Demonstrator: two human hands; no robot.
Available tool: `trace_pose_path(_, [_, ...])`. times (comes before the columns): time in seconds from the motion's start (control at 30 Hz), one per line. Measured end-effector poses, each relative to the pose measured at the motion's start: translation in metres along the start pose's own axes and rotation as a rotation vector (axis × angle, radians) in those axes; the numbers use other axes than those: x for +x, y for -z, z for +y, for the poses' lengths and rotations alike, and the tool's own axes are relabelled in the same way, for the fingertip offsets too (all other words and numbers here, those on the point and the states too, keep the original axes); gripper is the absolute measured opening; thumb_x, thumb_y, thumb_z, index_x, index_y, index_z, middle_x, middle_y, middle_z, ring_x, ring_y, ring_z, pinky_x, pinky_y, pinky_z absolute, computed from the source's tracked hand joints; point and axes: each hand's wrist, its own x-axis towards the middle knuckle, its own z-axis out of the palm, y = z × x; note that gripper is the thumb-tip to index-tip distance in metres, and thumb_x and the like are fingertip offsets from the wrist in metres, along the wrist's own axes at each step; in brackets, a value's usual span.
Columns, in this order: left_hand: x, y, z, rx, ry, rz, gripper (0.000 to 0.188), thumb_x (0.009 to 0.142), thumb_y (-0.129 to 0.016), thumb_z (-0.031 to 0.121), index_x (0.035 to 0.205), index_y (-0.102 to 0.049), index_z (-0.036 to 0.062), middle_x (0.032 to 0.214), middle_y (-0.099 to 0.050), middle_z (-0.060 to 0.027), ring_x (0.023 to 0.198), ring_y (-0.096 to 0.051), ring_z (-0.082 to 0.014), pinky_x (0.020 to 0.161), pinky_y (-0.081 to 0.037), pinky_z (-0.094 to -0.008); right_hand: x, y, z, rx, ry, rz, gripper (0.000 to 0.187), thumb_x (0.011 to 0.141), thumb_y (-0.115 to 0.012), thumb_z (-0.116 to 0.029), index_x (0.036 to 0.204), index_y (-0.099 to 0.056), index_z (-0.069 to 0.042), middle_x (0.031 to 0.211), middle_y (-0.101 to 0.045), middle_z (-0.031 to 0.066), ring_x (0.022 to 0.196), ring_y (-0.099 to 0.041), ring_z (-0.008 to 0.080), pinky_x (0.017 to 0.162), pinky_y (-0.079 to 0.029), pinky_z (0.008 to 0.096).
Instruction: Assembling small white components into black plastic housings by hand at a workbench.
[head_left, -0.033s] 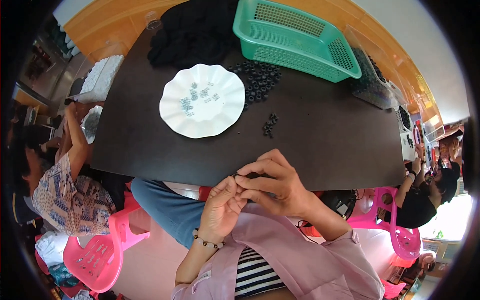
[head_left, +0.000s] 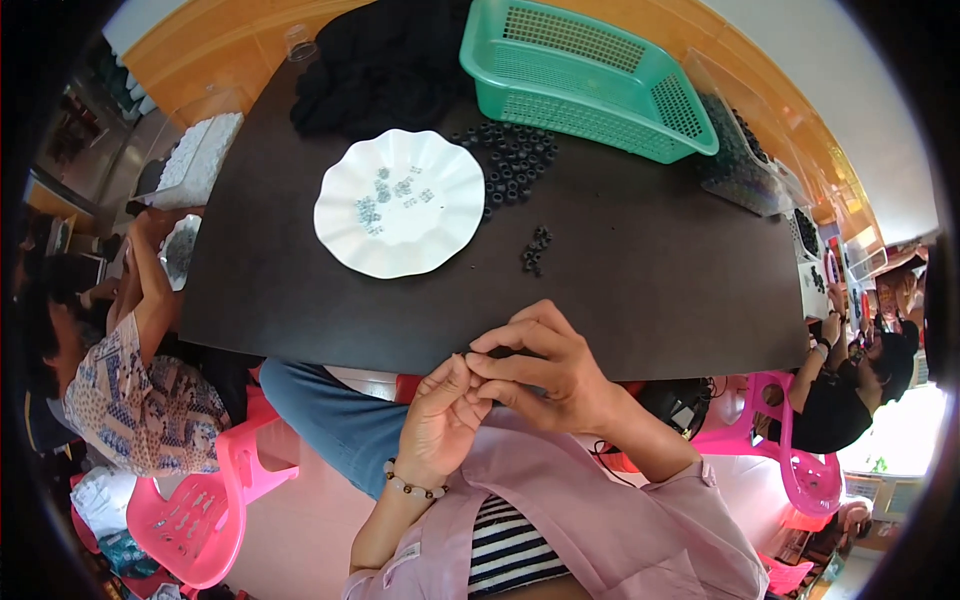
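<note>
Over the table's near edge, my two hands meet at the fingertips. The thumb and fingers of my left hand (head_left: 436, 415) are pinched, with a beaded bracelet on that wrist. My right hand (head_left: 550, 372) pinches at the same spot, its index finger and thumb bent. Whatever sits between the fingertips is too small and covered to name. Beyond my hands, a little group of black ring-shaped pieces (head_left: 537, 250) lies on the dark table (head_left: 640, 290). A white wavy-edged plate (head_left: 340, 235) holds clusters of small clear pieces (head_left: 369, 214).
More black rings (head_left: 518, 165) spread beside a green plastic basket (head_left: 590, 115). Black cloth (head_left: 375, 70) lies at the far left, near a clear cup (head_left: 299, 44). A clear bin (head_left: 745, 165) stands far right. Co-workers sit at left (head_left: 150, 400) and right (head_left: 835, 395), near pink chairs (head_left: 195, 520).
The table and its things sit slightly further left in view. My hands keep the same pinched pose, with the right fingertips shifted very slightly.
</note>
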Motion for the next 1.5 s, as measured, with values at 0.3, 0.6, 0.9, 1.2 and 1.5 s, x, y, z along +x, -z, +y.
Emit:
trace_pose_path(0.3, [0.001,-0.008,0.005,0.037,0.053,-0.091,0.024,0.095,-0.056,0.026,0.103,-0.062,0.0035,0.078,-0.055,0.0028,0.071,-0.048,-0.0076,0.066,-0.04,-0.0224,0.009,0.025,0.02,0.254,-0.291,0.037,0.018,0.08,-0.071,-0.009,0.097,-0.07,-0.006,0.09,-0.067,0.008,0.078,-0.059,0.0192,0.073,-0.047,0.0309])
trace_pose_path(0.6, [0.003,-0.009,0.007,0.04,0.064,-0.025,0.023,0.097,-0.053,0.027,0.1,-0.059,0.0047,0.077,-0.046,0.0015,0.07,-0.041,-0.0102,0.064,-0.038,-0.0236,0.006,0.053,0.068,-0.24,-0.448,0.032,0.017,0.074,-0.075,-0.006,0.086,-0.064,-0.004,0.08,-0.063,0.0049,0.074,-0.057,0.0178,0.063,-0.048,0.0284])
trace_pose_path(0.9, [0.003,-0.009,0.007,0.037,0.081,-0.022,0.024,0.097,-0.053,0.027,0.1,-0.058,0.0038,0.077,-0.046,0.0017,0.07,-0.041,-0.0102,0.064,-0.037,-0.0236,0.005,0.034,0.071,-0.405,-0.353,0.028,0.017,0.072,-0.076,-0.009,0.085,-0.065,-0.007,0.081,-0.064,0.0028,0.077,-0.056,0.0202,0.059,-0.049,0.0293])
trace_pose_path(1.2, [0.004,-0.009,0.009,0.018,0.093,-0.032,0.026,0.098,-0.052,0.026,0.102,-0.06,0.0019,0.076,-0.046,0.0012,0.07,-0.041,-0.0106,0.063,-0.037,-0.024,0.0,0.033,0.07,-0.216,-0.461,0.098,0.011,0.075,-0.071,-0.002,0.084,-0.067,-0.005,0.078,-0.063,0.0042,0.075,-0.055,0.0202,0.057,-0.047,0.0299])
trace_pose_path(1.5, [0.006,-0.006,0.013,0.03,0.068,-0.041,0.029,0.095,-0.057,0.027,0.104,-0.062,0.0002,0.074,-0.05,0.0044,0.067,-0.046,-0.0058,0.062,-0.038,-0.0201,0.004,0.027,0.067,-0.32,-0.384,0.082,0.013,0.075,-0.071,-0.002,0.087,-0.067,-0.004,0.08,-0.064,0.0056,0.075,-0.055,0.0217,0.06,-0.047,0.0304])
